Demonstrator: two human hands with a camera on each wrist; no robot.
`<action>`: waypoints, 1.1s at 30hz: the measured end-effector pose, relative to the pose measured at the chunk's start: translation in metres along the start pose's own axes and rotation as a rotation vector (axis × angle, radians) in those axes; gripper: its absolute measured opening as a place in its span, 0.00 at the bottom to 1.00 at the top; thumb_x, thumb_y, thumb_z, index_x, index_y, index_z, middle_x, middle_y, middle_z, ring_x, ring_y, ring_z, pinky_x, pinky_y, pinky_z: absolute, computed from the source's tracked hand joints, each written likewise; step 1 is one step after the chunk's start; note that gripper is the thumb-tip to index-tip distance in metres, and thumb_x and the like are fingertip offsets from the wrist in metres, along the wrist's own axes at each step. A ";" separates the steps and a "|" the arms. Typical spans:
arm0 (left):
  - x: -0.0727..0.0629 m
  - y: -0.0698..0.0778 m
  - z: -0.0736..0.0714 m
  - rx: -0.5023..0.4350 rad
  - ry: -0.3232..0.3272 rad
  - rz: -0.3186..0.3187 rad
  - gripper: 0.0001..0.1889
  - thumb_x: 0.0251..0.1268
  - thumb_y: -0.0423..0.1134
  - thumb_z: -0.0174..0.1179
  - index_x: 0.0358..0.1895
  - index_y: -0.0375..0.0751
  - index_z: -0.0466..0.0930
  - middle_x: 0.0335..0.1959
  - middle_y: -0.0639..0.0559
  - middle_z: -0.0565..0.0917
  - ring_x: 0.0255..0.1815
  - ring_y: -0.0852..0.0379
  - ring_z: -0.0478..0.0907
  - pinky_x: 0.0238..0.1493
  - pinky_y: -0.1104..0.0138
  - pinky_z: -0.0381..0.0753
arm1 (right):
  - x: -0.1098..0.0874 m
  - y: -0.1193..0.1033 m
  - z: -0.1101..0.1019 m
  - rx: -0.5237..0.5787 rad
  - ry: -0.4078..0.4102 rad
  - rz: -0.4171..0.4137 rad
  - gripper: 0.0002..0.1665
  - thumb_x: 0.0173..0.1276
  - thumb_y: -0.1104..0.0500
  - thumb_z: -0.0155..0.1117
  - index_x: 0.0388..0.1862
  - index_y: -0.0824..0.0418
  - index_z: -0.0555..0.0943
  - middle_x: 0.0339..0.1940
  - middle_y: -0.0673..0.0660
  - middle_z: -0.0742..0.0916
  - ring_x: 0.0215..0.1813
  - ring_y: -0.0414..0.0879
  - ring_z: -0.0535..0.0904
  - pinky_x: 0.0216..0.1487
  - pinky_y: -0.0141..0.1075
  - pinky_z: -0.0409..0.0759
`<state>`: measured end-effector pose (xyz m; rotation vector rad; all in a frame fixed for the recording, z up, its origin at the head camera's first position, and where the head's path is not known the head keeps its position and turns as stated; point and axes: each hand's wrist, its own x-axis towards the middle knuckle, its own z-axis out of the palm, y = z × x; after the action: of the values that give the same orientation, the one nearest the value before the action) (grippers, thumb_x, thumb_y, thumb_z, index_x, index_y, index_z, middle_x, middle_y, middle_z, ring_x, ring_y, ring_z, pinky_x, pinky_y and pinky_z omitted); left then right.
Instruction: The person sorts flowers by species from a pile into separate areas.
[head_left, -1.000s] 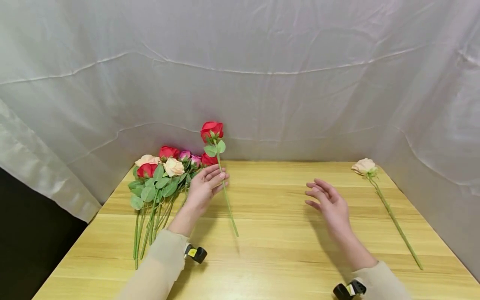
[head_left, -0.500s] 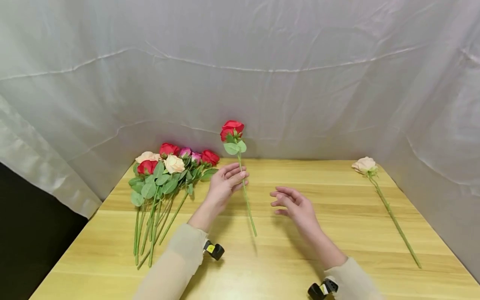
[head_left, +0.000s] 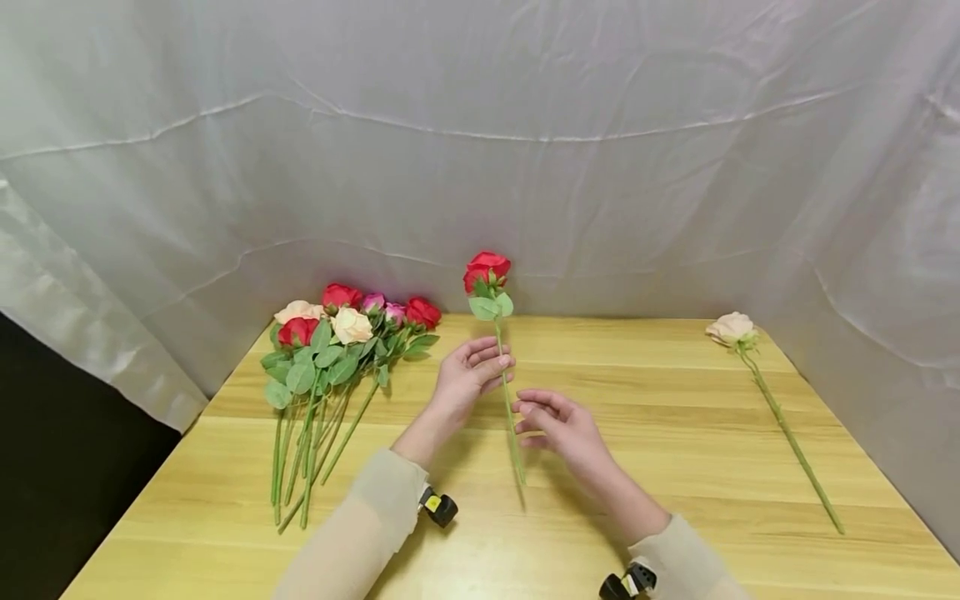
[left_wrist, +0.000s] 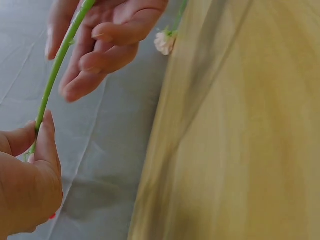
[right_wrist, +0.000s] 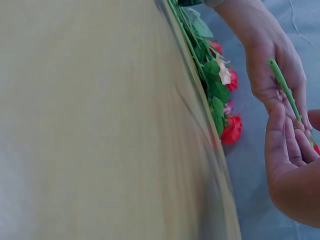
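Note:
My left hand (head_left: 462,381) pinches the green stem of a red rose (head_left: 487,272) between thumb and fingers, holding it above the middle of the table with the bloom up. Lower on that stem, my right hand (head_left: 566,429) has come close, its fingers loosely bent. In the left wrist view the right hand (left_wrist: 112,45) shows its thumb and fingers apart on either side of the stem (left_wrist: 56,67), not gripping it. The right wrist view shows the stem's cut end (right_wrist: 272,63) pointing out above the right hand's fingers.
Several roses lie bunched at the left of the wooden table (head_left: 675,467), among them a cream rose (head_left: 352,325) and another red rose (head_left: 423,312). A single pale rose (head_left: 732,330) lies at the right. Grey cloth (head_left: 525,192) hangs behind the table.
My left hand has carried the red rose rightward, away from the bunch, to the table's middle. My right hand has moved left until its fingers are beside the lower stem.

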<state>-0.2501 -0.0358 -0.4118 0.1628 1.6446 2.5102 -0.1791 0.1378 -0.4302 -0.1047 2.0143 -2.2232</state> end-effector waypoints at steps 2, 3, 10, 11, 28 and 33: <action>-0.001 -0.004 0.002 0.002 -0.007 0.000 0.23 0.71 0.22 0.62 0.66 0.26 0.71 0.59 0.31 0.81 0.45 0.56 0.87 0.52 0.62 0.89 | -0.001 0.002 0.002 0.005 0.002 0.010 0.23 0.76 0.65 0.63 0.66 0.73 0.75 0.55 0.66 0.87 0.44 0.46 0.85 0.44 0.36 0.89; -0.001 -0.005 0.003 -0.001 -0.006 -0.005 0.23 0.70 0.22 0.63 0.66 0.27 0.71 0.59 0.32 0.82 0.45 0.56 0.87 0.52 0.63 0.89 | -0.001 0.003 0.003 0.009 0.000 0.015 0.23 0.76 0.65 0.63 0.66 0.73 0.76 0.55 0.67 0.87 0.44 0.46 0.85 0.44 0.36 0.89; -0.006 -0.011 0.007 0.009 -0.014 -0.011 0.23 0.70 0.23 0.64 0.65 0.27 0.71 0.57 0.35 0.83 0.47 0.56 0.87 0.55 0.61 0.88 | -0.004 0.005 0.004 0.020 -0.024 0.017 0.26 0.74 0.67 0.65 0.68 0.74 0.73 0.55 0.67 0.86 0.43 0.46 0.87 0.43 0.36 0.89; -0.006 -0.010 0.007 0.012 -0.014 -0.011 0.23 0.70 0.23 0.64 0.65 0.27 0.72 0.57 0.35 0.83 0.47 0.55 0.87 0.55 0.60 0.88 | -0.004 0.005 0.004 0.017 -0.024 0.016 0.26 0.74 0.68 0.65 0.68 0.74 0.73 0.55 0.66 0.86 0.43 0.47 0.88 0.43 0.37 0.90; -0.007 -0.008 0.008 0.038 -0.060 -0.004 0.24 0.71 0.24 0.63 0.67 0.28 0.71 0.60 0.33 0.82 0.49 0.55 0.86 0.57 0.60 0.87 | -0.009 0.000 0.002 -0.016 -0.049 -0.017 0.30 0.72 0.71 0.66 0.69 0.78 0.70 0.52 0.65 0.87 0.40 0.45 0.88 0.43 0.37 0.90; -0.008 -0.006 0.007 0.056 -0.079 -0.003 0.23 0.72 0.25 0.63 0.68 0.29 0.72 0.61 0.34 0.81 0.49 0.56 0.87 0.59 0.60 0.86 | -0.010 -0.002 0.000 -0.016 -0.047 -0.023 0.29 0.72 0.71 0.66 0.69 0.78 0.70 0.53 0.67 0.86 0.40 0.44 0.88 0.42 0.36 0.90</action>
<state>-0.2403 -0.0286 -0.4143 0.2622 1.6837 2.4242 -0.1697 0.1397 -0.4274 -0.1811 2.0170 -2.1967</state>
